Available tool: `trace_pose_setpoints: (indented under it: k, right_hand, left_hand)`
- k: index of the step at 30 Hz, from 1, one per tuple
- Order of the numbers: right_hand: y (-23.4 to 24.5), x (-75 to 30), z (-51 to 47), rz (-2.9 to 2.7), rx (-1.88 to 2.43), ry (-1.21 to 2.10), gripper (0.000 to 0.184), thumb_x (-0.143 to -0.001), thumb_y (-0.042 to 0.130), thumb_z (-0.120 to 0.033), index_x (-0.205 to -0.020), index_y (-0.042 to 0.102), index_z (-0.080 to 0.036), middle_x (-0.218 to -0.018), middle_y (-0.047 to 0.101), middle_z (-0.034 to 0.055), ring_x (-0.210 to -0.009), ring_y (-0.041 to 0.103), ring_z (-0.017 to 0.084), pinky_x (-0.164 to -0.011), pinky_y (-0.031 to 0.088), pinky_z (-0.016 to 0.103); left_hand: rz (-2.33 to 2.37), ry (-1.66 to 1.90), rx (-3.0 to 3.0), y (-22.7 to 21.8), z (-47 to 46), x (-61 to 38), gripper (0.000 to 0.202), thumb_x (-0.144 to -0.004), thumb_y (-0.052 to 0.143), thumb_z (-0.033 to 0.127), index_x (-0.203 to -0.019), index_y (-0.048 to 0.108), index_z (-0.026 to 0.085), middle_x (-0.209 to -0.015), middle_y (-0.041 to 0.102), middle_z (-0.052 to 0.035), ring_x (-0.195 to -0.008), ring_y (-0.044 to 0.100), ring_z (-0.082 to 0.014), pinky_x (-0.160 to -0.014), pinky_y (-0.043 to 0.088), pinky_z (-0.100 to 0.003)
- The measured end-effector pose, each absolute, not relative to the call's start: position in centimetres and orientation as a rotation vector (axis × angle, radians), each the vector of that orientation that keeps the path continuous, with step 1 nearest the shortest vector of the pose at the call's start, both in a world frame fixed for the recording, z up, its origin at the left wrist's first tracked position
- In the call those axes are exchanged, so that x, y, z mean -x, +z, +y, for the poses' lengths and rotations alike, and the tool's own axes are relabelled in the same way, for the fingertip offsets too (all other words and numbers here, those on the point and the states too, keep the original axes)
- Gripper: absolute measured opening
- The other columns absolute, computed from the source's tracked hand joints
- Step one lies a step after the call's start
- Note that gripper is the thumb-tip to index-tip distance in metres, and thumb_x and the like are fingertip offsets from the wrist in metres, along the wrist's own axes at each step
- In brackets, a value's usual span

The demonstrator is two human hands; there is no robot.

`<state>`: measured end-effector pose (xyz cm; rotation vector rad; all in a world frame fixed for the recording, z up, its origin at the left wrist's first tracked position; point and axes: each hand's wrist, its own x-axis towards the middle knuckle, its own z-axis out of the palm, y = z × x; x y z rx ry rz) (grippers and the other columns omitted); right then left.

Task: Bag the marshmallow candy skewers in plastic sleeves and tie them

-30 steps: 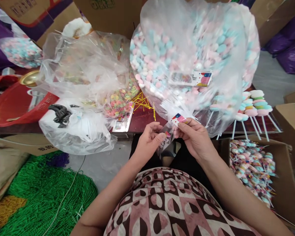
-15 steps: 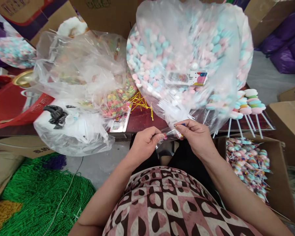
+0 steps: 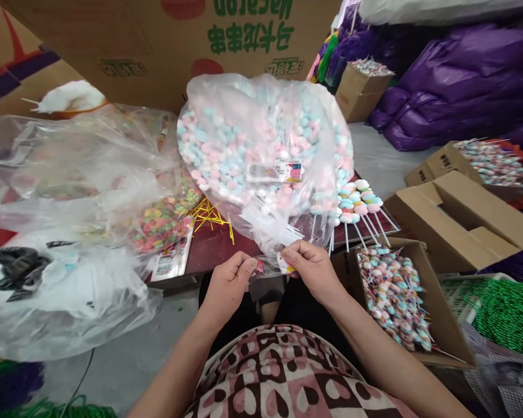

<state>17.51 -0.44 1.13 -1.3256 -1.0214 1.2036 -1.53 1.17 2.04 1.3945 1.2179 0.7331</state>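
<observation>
A small clear plastic bag (image 3: 268,266) with printed ends stretches between my two hands over the table's front edge. My left hand (image 3: 230,281) pinches its left end with thumb and finger. The right end, white with coloured print, is pinched by my right hand (image 3: 312,268). Just beyond my fingers lies a bundle of white paper sticks (image 3: 275,225) on a large clear bag of pastel marshmallows (image 3: 261,133). Skewered marshmallows (image 3: 358,203) on white sticks rest at the table's right edge. Yellow twist ties (image 3: 210,216) lie scattered to the left, beside a bag of gummy rings (image 3: 159,226).
An open carton of wrapped marshmallow skewers (image 3: 394,302) stands low at my right. Behind it is another open carton (image 3: 466,215). A white plastic bag (image 3: 70,296) hangs over the table's left front. A large cardboard box (image 3: 165,52) rises behind the table, and purple sacks (image 3: 466,81) lie back right.
My view has swung to the right, showing more cartons there. My hands have drawn slightly apart, and the small bag now lies stretched flat between them.
</observation>
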Motion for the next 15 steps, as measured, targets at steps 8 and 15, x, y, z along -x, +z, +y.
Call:
trace_pose_setpoints:
  k: [8,15]
  right_hand:
    - [1.8,-18.6,-0.8,-1.099,1.428,0.909,0.046,-0.085,0.059,-0.049,-0.052,0.046,-0.020,-0.052,0.039,-0.0042,-0.053,0.036,0.010,-0.052,0.031,0.024]
    - [3.0,-23.1,-1.4,-1.085,1.442,0.906,0.027,-0.081,0.065,-0.047,-0.083,0.072,-0.021,-0.065,0.062,-0.0003,-0.055,0.053,0.013,-0.053,0.045,0.026]
  left_hand:
    - [0.985,0.682,-1.130,1.6,1.3,-0.6,0.027,-0.083,0.067,0.044,-0.086,0.058,0.019,-0.053,0.046,0.0078,-0.047,0.038,-0.0062,-0.051,0.031,-0.020]
    - [1.027,0.905,-0.943,1.7,1.9,-1.5,0.041,-0.078,0.070,0.051,-0.067,0.049,0.018,-0.046,0.029,0.0107,-0.041,0.026,-0.0039,-0.048,0.037,-0.020]
